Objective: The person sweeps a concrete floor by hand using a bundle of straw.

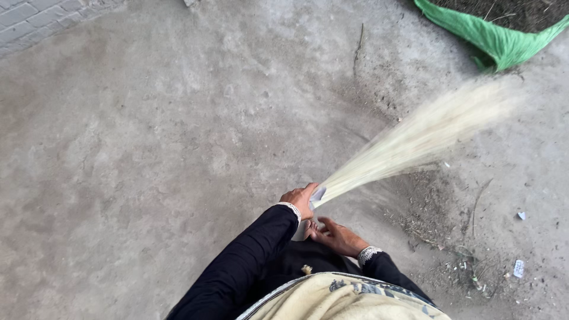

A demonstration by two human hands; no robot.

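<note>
Both hands low at centre on a pale straw broom [415,139], left hand [301,198] ahead of right hand [335,236], bristles fanning right over concrete floor [148,148] toward green woven sack [498,38] far right.

- One straw broom [415,142], its bristles blurred.
- Two hands on the broom's handle: left hand [301,198], right hand [338,237].
- One green sack [495,38].
- Two small pale paper scraps [519,268] on the concrete ground [148,148].
</note>
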